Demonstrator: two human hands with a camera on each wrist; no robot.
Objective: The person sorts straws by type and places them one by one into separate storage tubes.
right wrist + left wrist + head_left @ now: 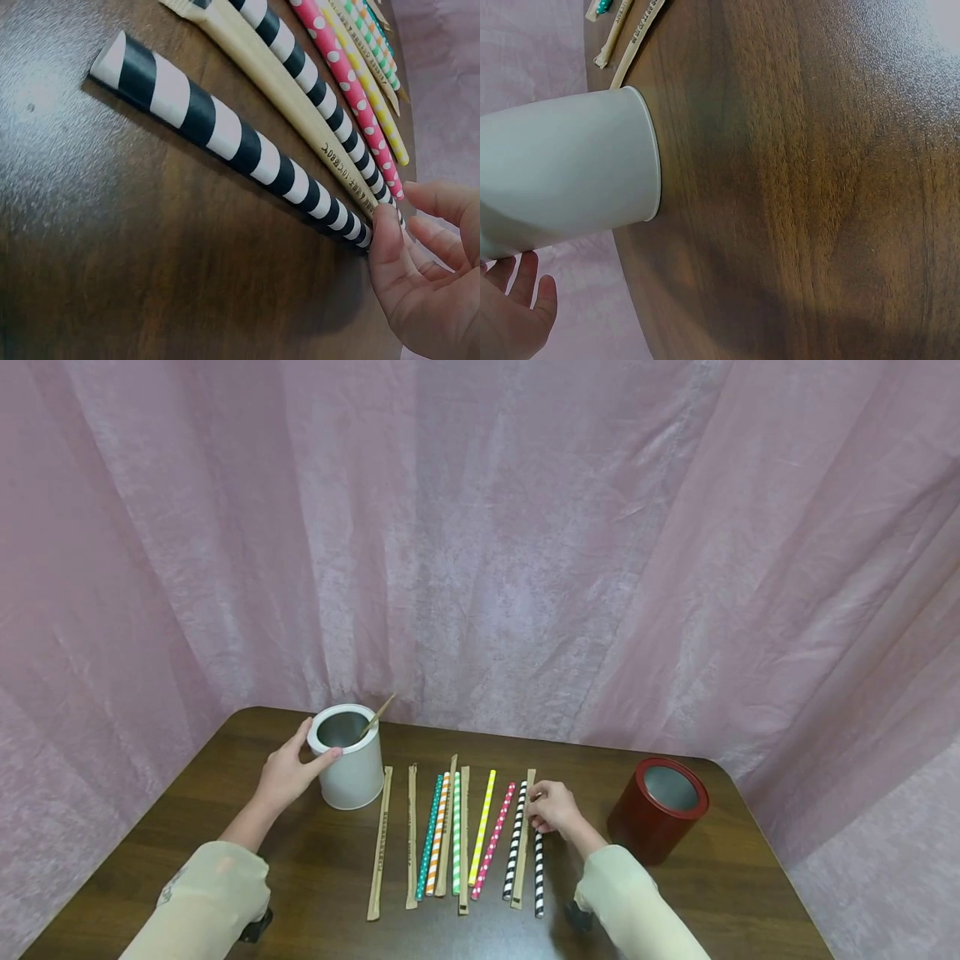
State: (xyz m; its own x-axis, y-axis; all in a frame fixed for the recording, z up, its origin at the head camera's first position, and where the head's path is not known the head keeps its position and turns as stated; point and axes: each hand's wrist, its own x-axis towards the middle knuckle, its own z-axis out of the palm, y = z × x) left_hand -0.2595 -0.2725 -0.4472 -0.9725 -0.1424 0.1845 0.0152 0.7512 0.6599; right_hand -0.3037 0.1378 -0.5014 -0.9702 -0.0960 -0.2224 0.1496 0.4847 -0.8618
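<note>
A white can (351, 777) stands upright at the table's left back, one paper-wrapped stick (381, 714) leaning out of its mouth. My left hand (288, 772) holds the can at its rim, thumb on the near side and fingers on the left. At the right of a row of straws, my right hand (553, 807) has thumb and fingers about a paper-wrapped straw (277, 90), which lies on the table. Black-and-white striped straws (247, 154) lie on both sides of it; the thumb hides the far end of the nearer one.
The row also holds a pink dotted straw (493, 843), a yellow one (482, 827), green striped (456, 835), orange striped (438, 835) and teal (430, 835) straws, and several wrapped ones (380, 843). A red can (648, 818) stands at the right. A pink curtain (480, 568) hangs behind.
</note>
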